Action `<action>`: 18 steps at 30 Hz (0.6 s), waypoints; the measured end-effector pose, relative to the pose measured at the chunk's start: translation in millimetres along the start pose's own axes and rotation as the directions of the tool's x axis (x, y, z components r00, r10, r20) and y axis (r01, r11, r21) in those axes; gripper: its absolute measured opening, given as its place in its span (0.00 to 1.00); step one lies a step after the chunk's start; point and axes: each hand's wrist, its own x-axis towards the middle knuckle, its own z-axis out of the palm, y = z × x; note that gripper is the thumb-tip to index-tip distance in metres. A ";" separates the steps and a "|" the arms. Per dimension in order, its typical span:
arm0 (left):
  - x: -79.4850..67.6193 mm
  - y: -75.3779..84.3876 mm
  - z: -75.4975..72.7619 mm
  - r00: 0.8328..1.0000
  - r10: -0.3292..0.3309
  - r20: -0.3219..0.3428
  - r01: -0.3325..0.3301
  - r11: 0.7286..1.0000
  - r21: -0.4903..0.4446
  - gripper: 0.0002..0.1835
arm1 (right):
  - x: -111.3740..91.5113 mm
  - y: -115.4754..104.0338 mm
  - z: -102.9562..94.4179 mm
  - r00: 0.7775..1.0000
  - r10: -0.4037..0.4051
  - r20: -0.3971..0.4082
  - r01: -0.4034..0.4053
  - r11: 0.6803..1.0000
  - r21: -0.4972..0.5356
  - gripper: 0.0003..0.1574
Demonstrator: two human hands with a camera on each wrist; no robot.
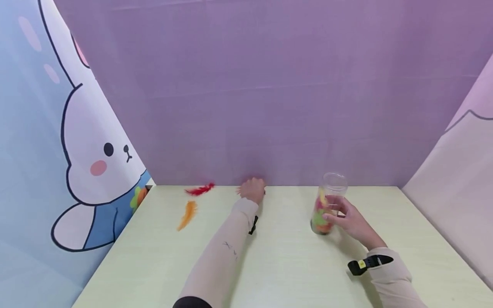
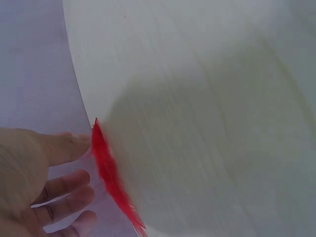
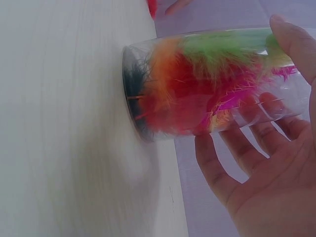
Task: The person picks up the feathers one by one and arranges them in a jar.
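My left hand (image 1: 252, 190) is at the table's back edge. In the left wrist view its thumb (image 2: 69, 148) and loosely bent fingers come right beside a red feather (image 2: 109, 173) that lies along that edge. The head view hides most of this feather behind the hand. My right hand (image 1: 352, 220) grips a clear cylindrical jar (image 1: 334, 182), thumb on one side and fingers round the other. Red, green, orange, pink and dark feathers (image 3: 207, 84) fill much of the jar, which is slightly tilted with its base by the tabletop.
Left of my left hand, another red feather (image 1: 200, 189) lies by the back edge, with an orange feather (image 1: 187, 215) nearer. A purple cloth (image 1: 285, 94) rises behind the pale table (image 1: 285, 265). A rabbit-print sheet (image 1: 96, 128) hangs at the left.
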 end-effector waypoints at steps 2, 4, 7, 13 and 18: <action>2.5 -0.2 1.6 1.000 0.009 -0.001 -0.009 1.000 0.004 0.03 | -0.1 0.5 -0.2 1.000 0.000 0.000 0.000 1.000 0.005 0.40; 3.8 -1.1 2.3 1.000 0.017 0.002 -0.017 1.000 0.013 0.02 | 0.0 1.3 0.4 1.000 -0.002 0.000 0.002 1.000 0.010 0.40; 4.5 -3.3 3.1 1.000 0.026 0.001 -0.026 0.999 0.036 0.04 | 0.4 2.4 1.8 1.000 -0.006 -0.003 0.006 1.000 0.016 0.39; 7.3 -5.0 6.8 0.998 0.059 -0.007 -0.058 0.994 0.088 0.04 | -0.5 0.9 1.0 1.000 -0.015 -0.005 0.016 1.000 0.025 0.39; 9.2 -5.0 10.9 0.997 0.073 0.035 -0.078 0.985 0.153 0.07 | -1.6 -0.2 0.4 1.000 -0.011 -0.005 0.011 0.999 0.039 0.39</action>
